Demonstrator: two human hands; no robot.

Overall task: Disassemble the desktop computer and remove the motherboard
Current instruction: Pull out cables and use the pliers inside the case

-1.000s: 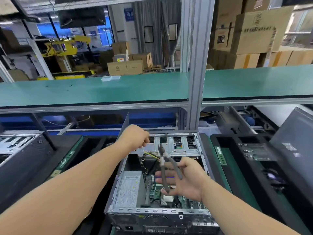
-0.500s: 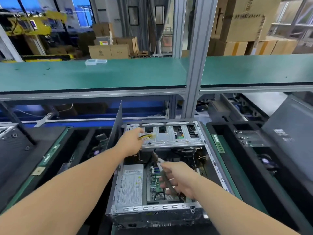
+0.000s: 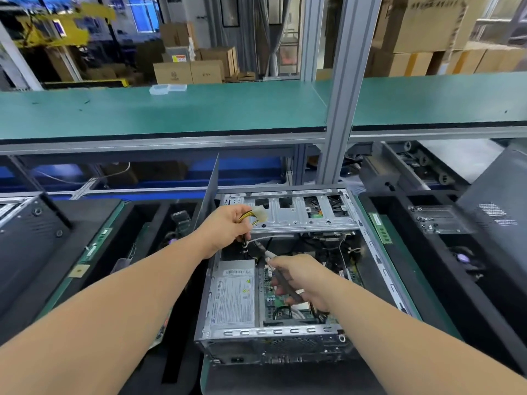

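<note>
An open desktop computer case (image 3: pixel 273 334) lies in front of me. Inside sit a silver power supply (image 3: pixel 233 295) on the left and the green motherboard (image 3: pixel 275 302) beside it. My left hand (image 3: pixel 228 226) is closed on a power cable, its white connector (image 3: pixel 260 215) and yellow-black wires sticking out above the drive cage (image 3: pixel 299 215). My right hand (image 3: pixel 299 276) grips pliers (image 3: pixel 281 277) by the handles, jaws pointing up-left at the wire bundle just below my left hand.
Black foam trays (image 3: pixel 427 280) with green edges flank the case on both sides. A grey side panel (image 3: pixel 209 192) stands upright at the case's left. An aluminium post (image 3: pixel 342 109) and a green shelf (image 3: pixel 171 109) rise behind. Another case (image 3: pixel 496 201) lies right.
My left hand pulled the white connector and wires up out of the case. My right hand lowered the pliers into the case, with the jaws toward the wires.
</note>
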